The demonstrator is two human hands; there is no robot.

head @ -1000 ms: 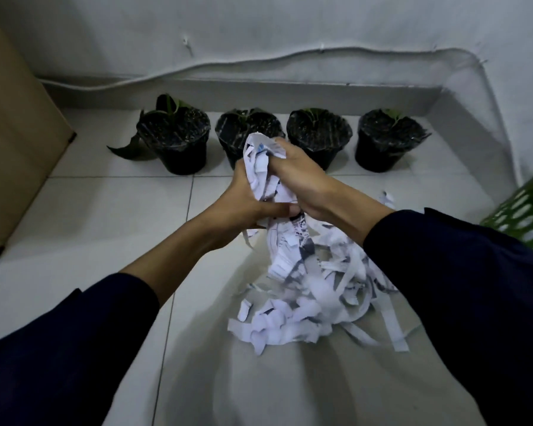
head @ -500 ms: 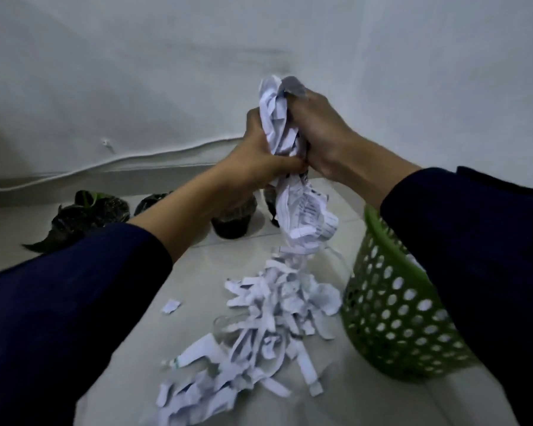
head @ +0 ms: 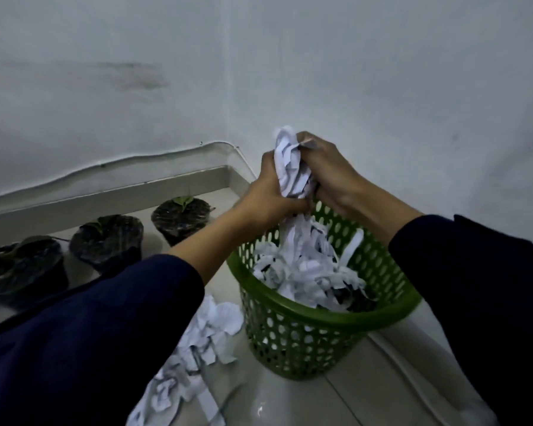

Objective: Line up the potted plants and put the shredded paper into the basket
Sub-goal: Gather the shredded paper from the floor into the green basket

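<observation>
While both hands, left hand [head: 270,192] and right hand [head: 330,172], clutch shredded paper [head: 290,167] (print unreadable), strips trail into the basket [head: 305,318].

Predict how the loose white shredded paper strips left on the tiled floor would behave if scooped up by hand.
The white shredded paper strips on the floor probably flop and trail, as the bundle held by both hands droops into the green perforated plastic basket. They look light, so handfuls likely shed bits. Being a loose tangle, they may lift in clumps.
</observation>
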